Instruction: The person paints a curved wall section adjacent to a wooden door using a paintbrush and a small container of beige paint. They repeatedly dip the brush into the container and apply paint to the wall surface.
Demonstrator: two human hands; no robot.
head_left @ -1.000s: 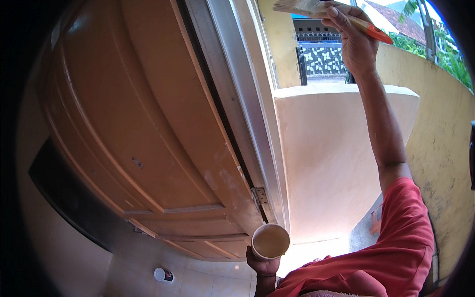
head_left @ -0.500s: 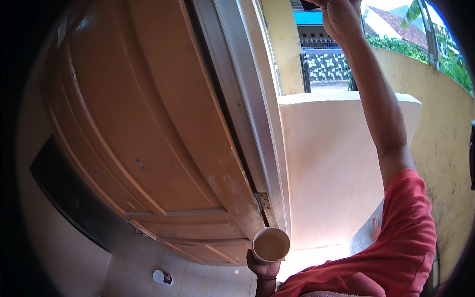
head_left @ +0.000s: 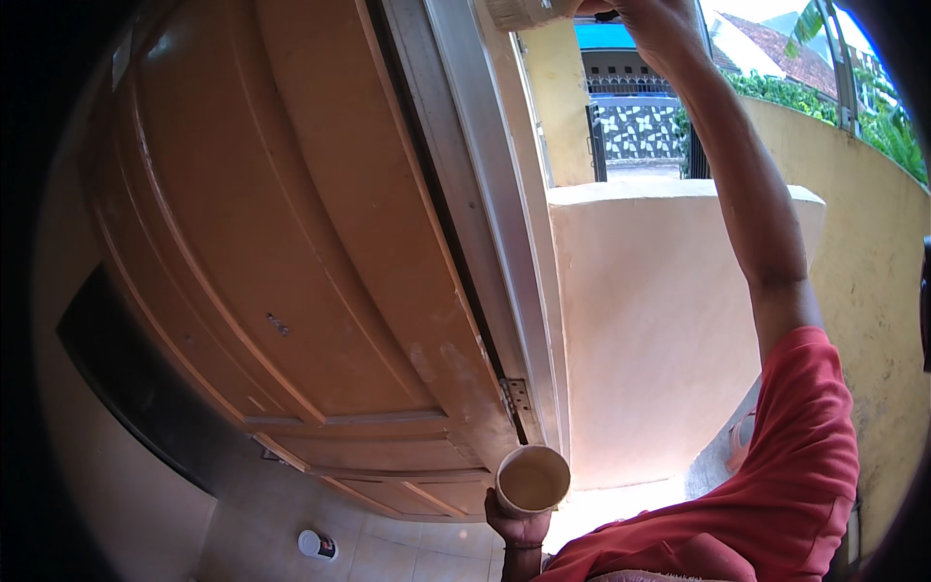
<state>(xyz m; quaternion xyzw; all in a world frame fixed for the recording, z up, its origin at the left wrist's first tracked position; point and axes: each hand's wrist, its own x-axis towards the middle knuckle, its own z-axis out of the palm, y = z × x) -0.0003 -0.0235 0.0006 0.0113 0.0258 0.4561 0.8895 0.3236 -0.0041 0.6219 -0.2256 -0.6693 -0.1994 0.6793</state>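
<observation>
My left hand (head_left: 517,524) is wrapped round a round, pale tub (head_left: 532,490) low in the view, its open mouth facing up. The tub's inside looks beige. Stretched up to the top edge, my right hand (head_left: 661,29) grips a wide paintbrush (head_left: 529,13) with pale bristles; the picture's edge cuts off part of the hand and brush. The bristles are at the upper part of the grey door frame (head_left: 465,126); whether they touch it I cannot tell. Left of the frame stands a brown panelled wooden door (head_left: 320,223), hung on a metal hinge (head_left: 517,394).
A small white container (head_left: 317,545) lies on the tiled floor (head_left: 388,558) at lower left. Beyond the frame stand a low pale wall (head_left: 650,330) and a yellowish wall (head_left: 863,252). A dark panel (head_left: 136,369) is behind the door at left.
My right hand has come slightly lower, and the paintbrush now shows at the top edge beside the frame. My left hand and the tub have barely moved.
</observation>
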